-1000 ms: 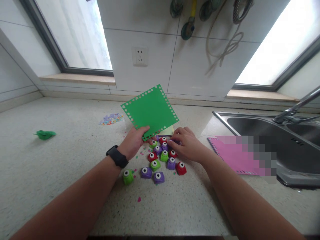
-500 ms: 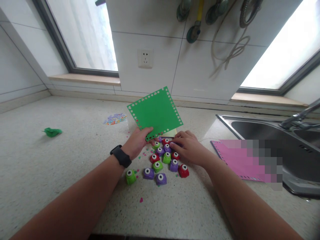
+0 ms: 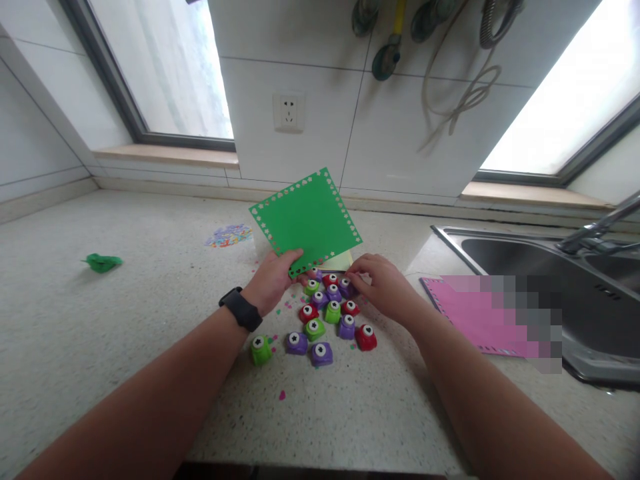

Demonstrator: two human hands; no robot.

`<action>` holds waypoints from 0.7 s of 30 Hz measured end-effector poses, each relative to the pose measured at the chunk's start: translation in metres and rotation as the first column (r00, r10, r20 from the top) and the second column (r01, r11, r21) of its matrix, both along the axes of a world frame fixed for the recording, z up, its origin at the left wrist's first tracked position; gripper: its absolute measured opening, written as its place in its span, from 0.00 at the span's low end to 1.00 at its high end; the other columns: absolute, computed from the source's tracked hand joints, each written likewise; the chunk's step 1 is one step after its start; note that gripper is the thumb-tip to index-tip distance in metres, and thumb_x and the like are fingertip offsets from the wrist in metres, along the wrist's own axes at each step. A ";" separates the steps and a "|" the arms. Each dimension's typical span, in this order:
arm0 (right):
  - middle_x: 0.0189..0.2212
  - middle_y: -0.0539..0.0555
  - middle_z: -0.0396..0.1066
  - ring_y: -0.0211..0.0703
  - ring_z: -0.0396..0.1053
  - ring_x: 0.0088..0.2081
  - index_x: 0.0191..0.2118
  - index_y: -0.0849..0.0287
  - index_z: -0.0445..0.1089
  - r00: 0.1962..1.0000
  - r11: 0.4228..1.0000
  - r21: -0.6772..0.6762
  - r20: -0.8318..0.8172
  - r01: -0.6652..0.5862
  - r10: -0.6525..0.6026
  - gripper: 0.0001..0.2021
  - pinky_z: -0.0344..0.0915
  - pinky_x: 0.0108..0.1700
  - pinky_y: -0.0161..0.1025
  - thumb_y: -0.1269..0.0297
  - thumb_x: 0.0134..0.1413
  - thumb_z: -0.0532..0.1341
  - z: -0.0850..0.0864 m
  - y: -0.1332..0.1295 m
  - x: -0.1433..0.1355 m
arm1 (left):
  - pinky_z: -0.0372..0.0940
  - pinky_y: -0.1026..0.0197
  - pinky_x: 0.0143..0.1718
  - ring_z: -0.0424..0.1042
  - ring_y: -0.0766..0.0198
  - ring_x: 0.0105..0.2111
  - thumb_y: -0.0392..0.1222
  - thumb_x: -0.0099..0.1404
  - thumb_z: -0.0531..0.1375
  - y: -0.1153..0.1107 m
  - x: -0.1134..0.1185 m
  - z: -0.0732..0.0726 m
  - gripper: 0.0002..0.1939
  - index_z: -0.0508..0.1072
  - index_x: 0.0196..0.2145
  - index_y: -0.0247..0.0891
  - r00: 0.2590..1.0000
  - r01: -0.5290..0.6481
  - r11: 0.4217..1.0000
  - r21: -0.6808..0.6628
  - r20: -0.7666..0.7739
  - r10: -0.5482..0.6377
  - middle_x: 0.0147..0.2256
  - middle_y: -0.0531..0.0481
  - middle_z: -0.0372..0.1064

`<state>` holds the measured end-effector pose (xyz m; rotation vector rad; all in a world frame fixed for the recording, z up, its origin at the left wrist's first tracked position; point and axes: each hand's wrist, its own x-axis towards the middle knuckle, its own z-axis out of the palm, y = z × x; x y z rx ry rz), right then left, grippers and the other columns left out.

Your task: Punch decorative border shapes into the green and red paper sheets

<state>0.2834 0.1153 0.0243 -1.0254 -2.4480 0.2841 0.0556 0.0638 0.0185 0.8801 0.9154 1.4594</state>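
On the left of the tabletop (image 3: 60, 320) lies a crumpled green scrap (image 3: 102, 263), and farther back to its right is a spread of tiny colored paper bits (image 3: 229, 236). Next, the left hand (image 3: 274, 283), with a black watch (image 3: 241, 309) at its wrist, is closed on the near corner of a green sheet (image 3: 306, 222), thumb on top. The sheet is raised and tilted above the tabletop, small shapes punched along its edges. Below the left hand, a green punch (image 3: 261, 351) stands apart from a cluster of purple, green and red punches (image 3: 333, 311) with more bits among them. Behind the cluster, a pale yellow sheet (image 3: 343, 261) shows partly. The right hand (image 3: 383, 283) is half curled, fingertips at a purple punch (image 3: 345, 287); whether it grips it, I cannot tell. Farther right lies a pink sheet (image 3: 460, 307), partly blurred out, beside the metal sink (image 3: 455, 241) with its tap (image 3: 575, 237).
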 end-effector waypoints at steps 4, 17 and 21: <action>0.34 0.54 0.76 0.48 0.70 0.39 0.35 0.56 0.75 0.998 0.999 -0.033 -0.050 0.032 -0.033 0.03 0.64 0.44 0.46 0.68 0.59 0.64 -0.002 0.000 0.001 | 0.65 0.64 0.20 0.75 0.63 0.23 0.39 0.64 0.61 0.000 -0.001 0.000 0.09 0.73 0.42 0.32 1.000 -0.015 1.000 0.013 -0.010 0.015 0.34 0.43 0.79; 0.50 0.55 0.76 0.49 0.68 0.50 0.55 0.53 0.72 0.947 0.947 -0.010 -0.033 -0.321 0.320 0.15 0.62 0.55 0.48 0.68 0.70 0.52 0.010 -0.024 -0.025 | 0.67 0.63 0.21 0.74 0.63 0.23 0.40 0.66 0.60 0.003 0.000 -0.005 0.08 0.74 0.40 0.33 0.999 0.031 0.999 0.018 0.036 -0.032 0.32 0.44 0.79; 0.57 0.52 0.74 0.53 0.65 0.53 0.57 0.52 0.72 0.926 0.928 -0.025 0.065 -0.371 0.371 0.15 0.58 0.55 0.52 0.64 0.71 0.54 0.011 -0.028 -0.032 | 0.66 0.64 0.20 0.73 0.63 0.23 0.40 0.65 0.59 0.004 0.000 -0.006 0.08 0.74 0.39 0.32 0.999 0.011 1.000 0.018 0.033 -0.012 0.30 0.44 0.78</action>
